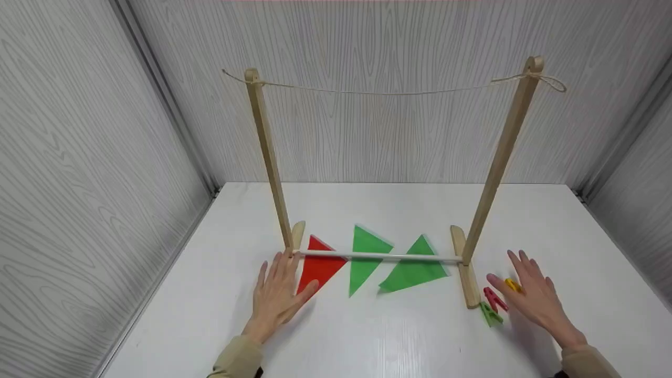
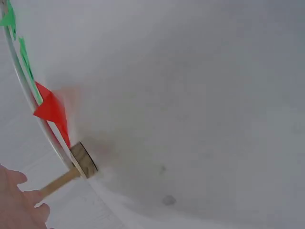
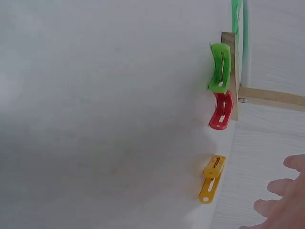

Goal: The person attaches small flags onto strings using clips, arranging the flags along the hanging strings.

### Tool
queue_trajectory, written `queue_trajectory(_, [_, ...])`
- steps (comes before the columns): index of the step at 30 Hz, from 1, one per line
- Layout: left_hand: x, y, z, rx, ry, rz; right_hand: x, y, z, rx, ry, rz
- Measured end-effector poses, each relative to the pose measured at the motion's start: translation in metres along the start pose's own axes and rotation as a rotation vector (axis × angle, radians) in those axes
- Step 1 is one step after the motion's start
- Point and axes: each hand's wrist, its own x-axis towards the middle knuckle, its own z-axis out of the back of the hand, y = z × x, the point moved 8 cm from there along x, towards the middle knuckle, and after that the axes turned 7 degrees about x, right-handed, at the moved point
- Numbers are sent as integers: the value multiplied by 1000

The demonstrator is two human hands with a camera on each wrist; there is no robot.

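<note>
**A:** Where are your hands right now?

**B:** Both flat on the bench [image 1: 367, 341], fingers straight and spread, holding nothing. My left hand [image 1: 276, 294] lies just in front of the wooden frame's [image 1: 269, 157] left post, thumb touching the edge of the red flag [image 1: 319, 265]. My right hand [image 1: 533, 294] is just right of the frame's right foot, palm down.

**A:** And the pegs?

**B:** Three of them, between the frame's right foot and my right hand. The yellow peg [image 1: 513, 285] sits right at my fingers; whether it touches them I cannot tell from the head view, and the right wrist view shows it a little apart from my fingertips [image 3: 279, 188]. The red peg [image 1: 494, 298] lies nearer the foot, the green peg [image 1: 490, 314] just in front of it, both beside the foot's near end.

**A:** The flags?

**B:** All lying flat under the frame's white crossbar [image 1: 380, 256]. The red flag is by the left post, one green flag [image 1: 365, 257] in the middle, another green flag [image 1: 415, 266] towards the right post.

**A:** Higher up?

**B:** A string [image 1: 394, 92] runs slack between the frame's two post tops, knotted at each, nothing hanging on it. Grey wood-grain walls [image 1: 79, 184] stand around the bench behind and beside the frame.
</note>
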Motion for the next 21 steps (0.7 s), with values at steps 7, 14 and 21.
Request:
queue_trajectory(7, [4,-45,-4,-16,29,-117,0,20,-12,101,-9,34])
queue_trajectory(14, [12,-86,-21,-56,141,-216,2,35,-27,122,-11,43])
queue_trajectory(21, [16,-119,-35,-113,232,-311,3,48,-32,116,-70,52])
